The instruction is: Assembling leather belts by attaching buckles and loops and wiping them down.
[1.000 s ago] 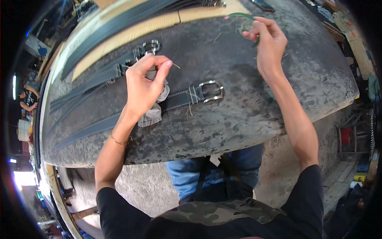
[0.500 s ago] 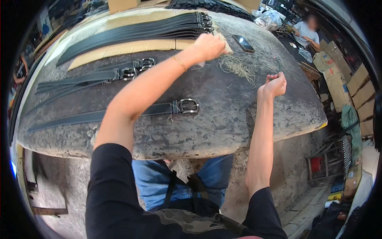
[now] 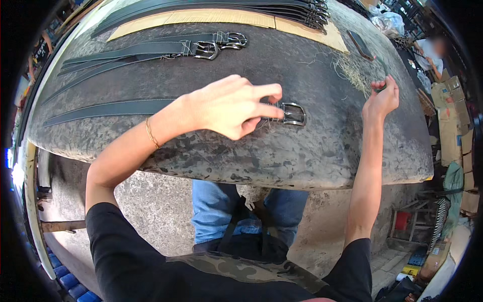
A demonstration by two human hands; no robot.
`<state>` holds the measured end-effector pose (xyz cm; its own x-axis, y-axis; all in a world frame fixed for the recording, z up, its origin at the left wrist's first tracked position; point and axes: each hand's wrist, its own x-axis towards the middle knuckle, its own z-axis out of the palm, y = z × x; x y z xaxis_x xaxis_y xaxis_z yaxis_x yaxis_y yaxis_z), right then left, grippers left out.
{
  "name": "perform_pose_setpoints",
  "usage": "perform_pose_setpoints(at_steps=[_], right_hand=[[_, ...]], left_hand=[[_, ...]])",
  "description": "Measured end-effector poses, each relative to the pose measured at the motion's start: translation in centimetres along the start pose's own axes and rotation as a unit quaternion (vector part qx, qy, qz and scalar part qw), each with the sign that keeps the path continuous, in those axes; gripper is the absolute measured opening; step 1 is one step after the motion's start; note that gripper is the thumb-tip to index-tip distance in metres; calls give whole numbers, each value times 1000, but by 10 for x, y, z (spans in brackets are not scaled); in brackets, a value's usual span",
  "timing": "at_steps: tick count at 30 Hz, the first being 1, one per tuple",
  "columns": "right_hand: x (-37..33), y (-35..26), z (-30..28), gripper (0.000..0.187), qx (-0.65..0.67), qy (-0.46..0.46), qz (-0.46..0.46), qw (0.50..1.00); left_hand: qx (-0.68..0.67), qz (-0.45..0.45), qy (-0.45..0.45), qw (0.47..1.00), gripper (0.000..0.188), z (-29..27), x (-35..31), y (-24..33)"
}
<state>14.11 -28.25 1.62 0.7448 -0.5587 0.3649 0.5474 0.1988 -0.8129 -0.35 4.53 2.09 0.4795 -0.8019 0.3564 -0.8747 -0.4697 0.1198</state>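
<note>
A dark belt with pale edge stitching [image 3: 121, 108] lies across the near part of the padded table, its silver buckle [image 3: 294, 115] pointing right. Over the belt, just left of that buckle, is my left hand [image 3: 229, 105], with nothing held in it. Its index and middle fingers are stretched apart and cover the strap beside the buckle; whether they touch it I cannot tell. My right hand [image 3: 383, 98] is raised at the right, fingers closed round a thin, dark green implement [image 3: 383, 64] with a small reddish tip. Its exact kind is not clear.
Several more belts [image 3: 131, 52] lie behind, with a larger stack of belts [image 3: 211, 7] on cardboard [image 3: 201, 18] at the back. Loose thread ends [image 3: 352, 70] form a heap near a phone [image 3: 360, 45]. Another person [image 3: 431, 55] sits at the far right.
My left hand has come back from the belt stack to the nearest belt's buckle, its fingers now spread. My right hand still holds the green implement. The whole view has shifted.
</note>
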Motion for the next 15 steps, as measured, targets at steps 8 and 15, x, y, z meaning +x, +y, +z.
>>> perform_pose_setpoints(at_steps=[8,15], right_hand=[[-17,2,7,18,1,-36,46,998],[-68,-2,20,20,35,-179,226,957]], left_hand=[[108,100,82,986,9,19,-4,6],[29,20,141,989,13,22,-22,-3]])
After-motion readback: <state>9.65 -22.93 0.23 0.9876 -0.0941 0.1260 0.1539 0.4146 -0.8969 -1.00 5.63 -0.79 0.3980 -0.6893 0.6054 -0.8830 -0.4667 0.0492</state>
